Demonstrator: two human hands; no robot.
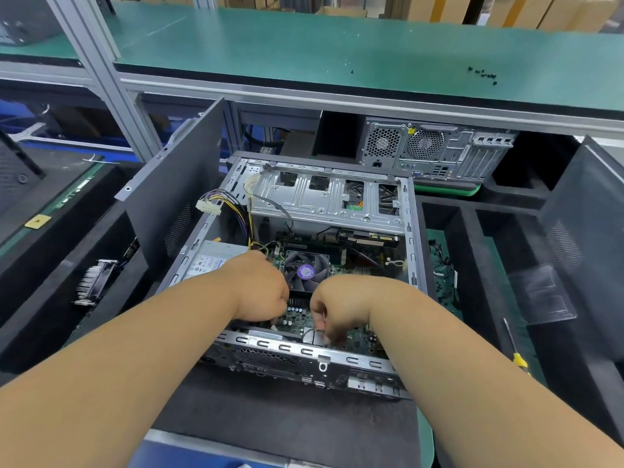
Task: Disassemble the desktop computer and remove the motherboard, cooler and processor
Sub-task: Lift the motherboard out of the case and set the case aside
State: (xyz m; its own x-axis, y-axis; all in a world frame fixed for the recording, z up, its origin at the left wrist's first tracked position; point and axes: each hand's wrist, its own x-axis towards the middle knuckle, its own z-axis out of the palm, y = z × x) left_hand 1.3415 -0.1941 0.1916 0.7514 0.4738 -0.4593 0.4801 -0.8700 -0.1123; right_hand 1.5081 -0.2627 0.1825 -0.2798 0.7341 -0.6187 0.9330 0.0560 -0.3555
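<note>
Both hands reached inside the open computer case (410, 231); left hand (260, 287) and right hand (337, 309) curled over the motherboard (297, 319), apparently pinching small parts

An opened desktop computer case (410, 231) lies on its side on the desk (429, 434), and both hands reach down into it over the green motherboard (297, 320), just in front of the cooler (306, 269) with its purple-labelled fan. The left hand (258, 287) has its fingers curled down at the board's near edge, while the right hand (341, 307) pinches something small by the rear metal ports; a yellow-handled screwdriver (515, 349) lies on the desk to the right
</note>
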